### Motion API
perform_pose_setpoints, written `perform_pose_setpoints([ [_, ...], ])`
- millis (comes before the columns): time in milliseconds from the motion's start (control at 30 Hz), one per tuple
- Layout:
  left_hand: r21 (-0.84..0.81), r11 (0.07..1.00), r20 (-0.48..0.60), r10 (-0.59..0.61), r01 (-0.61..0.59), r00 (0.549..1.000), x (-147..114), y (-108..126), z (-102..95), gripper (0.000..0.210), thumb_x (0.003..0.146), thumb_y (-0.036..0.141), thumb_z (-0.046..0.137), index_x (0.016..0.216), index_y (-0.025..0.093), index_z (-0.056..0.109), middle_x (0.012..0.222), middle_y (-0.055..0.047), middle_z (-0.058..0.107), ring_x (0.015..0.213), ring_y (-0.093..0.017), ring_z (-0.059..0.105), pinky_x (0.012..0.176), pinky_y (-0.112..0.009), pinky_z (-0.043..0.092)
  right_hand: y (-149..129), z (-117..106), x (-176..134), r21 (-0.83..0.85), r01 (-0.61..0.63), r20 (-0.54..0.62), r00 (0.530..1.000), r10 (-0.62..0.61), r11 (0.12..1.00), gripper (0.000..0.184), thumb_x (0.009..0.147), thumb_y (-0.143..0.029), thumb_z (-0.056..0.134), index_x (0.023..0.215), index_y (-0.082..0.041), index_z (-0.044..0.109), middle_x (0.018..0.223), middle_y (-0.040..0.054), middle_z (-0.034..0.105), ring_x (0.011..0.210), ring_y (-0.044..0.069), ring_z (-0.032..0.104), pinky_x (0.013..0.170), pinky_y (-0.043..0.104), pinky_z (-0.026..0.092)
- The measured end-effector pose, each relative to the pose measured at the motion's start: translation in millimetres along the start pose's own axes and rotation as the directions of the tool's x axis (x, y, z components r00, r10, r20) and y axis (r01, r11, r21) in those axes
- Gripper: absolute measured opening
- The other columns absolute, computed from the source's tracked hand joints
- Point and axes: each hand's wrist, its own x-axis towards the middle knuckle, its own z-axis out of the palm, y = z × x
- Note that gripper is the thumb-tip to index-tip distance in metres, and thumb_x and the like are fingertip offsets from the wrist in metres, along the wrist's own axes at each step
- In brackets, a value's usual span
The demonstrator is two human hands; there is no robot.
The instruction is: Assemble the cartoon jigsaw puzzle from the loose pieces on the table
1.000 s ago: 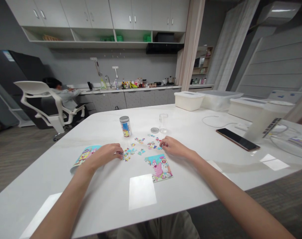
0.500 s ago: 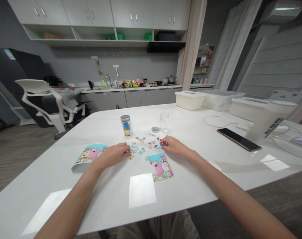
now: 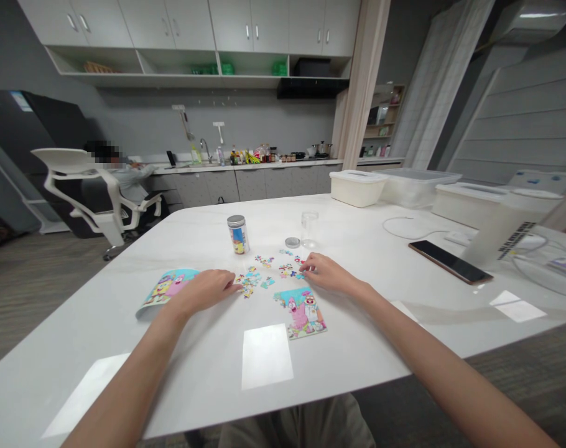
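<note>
Both hands are flat-ish on the white table [image 3: 357,348], working a small jigsaw. Left hand [image 3: 203,291] lies palm down, fingers loosely together, fingertips touching the near edge of the loose puzzle pieces [image 3: 264,274]; can't tell whether it actually pinches a piece. Right hand [image 3: 327,274] is palm down just right of the scatter, fingers curled, tips at a piece on the cluster's right side; grip hidden by the knuckles, so can't tell either. Loose pieces are spread between the two hands, mid-table. The partly assembled puzzle [image 3: 301,311] sits just in front of the right hand, nearer the person, with its top left edge ragged. A printed reference picture [image 3: 168,287] lies left of the left hand, partly under the wrist, with its left corner curling up. Behind the pieces: a lidded jar [image 3: 238,234] upright with a cartoon label, an empty clear jar [image 3: 310,229] upright, and its metal lid [image 3: 292,242] flat on the table beside it. A phone [image 3: 450,262] lies face up, well to the right. Another person sits in a white chair [image 3: 78,180] at the far counter.
</note>
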Motion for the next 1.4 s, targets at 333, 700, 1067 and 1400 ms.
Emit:
perform_pose_setpoints([
  [333,-0.068,0.995,0.016,0.081,-0.079,0.997,2.7,4.2,9.3,0.037,0.091,0.054,0.040,0.076,0.022,0.051,0.079,-0.004,0.063,0.070,-0.021,0.058,0.060,-0.030,0.038,1.3,-0.2,-0.7,-0.018,0.042,0.022,0.999,-0.042,0.999,0.018,0.083,-0.018,0.059,0.092,-0.019,0.074,0.093,0.0087,0.060,0.089,0.021,0.059,0.082,0.033,0.046],
  [700,-0.043,0.993,0.017,0.114,-0.113,0.993,2.6,13.2,8.9,0.036,0.094,0.053,0.036,0.081,0.021,0.047,0.086,-0.005,0.060,0.075,-0.020,0.056,0.067,-0.032,0.041,-0.9,-2.3,-2.3,-0.011,0.049,0.044,0.998,-0.049,0.999,0.016,0.082,-0.015,0.059,0.089,-0.019,0.073,0.094,0.0080,0.060,0.089,0.020,0.058,0.083,0.032,0.045],
  [1067,-0.070,0.992,0.028,0.103,-0.101,0.994,1.2,15.6,8.1,0.039,0.094,0.056,0.034,0.080,0.021,0.046,0.084,-0.005,0.059,0.073,-0.020,0.055,0.065,-0.031,0.039,-1.2,-1.9,-2.1,-0.026,0.052,0.061,0.997,-0.051,0.998,0.016,0.083,-0.016,0.058,0.091,-0.018,0.072,0.095,0.0084,0.060,0.091,0.021,0.058,0.084,0.032,0.045],
  [1400,-0.056,0.992,0.019,0.111,-0.110,0.994,2.3,14.7,11.1,0.040,0.095,0.056,0.031,0.082,0.021,0.044,0.088,-0.006,0.059,0.077,-0.020,0.056,0.068,-0.032,0.041,-0.8,-1.8,-3.1,-0.020,0.055,0.070,0.996,-0.053,0.998,0.018,0.086,-0.018,0.054,0.091,-0.019,0.071,0.094,0.0083,0.060,0.091,0.020,0.057,0.083,0.032,0.044],
])
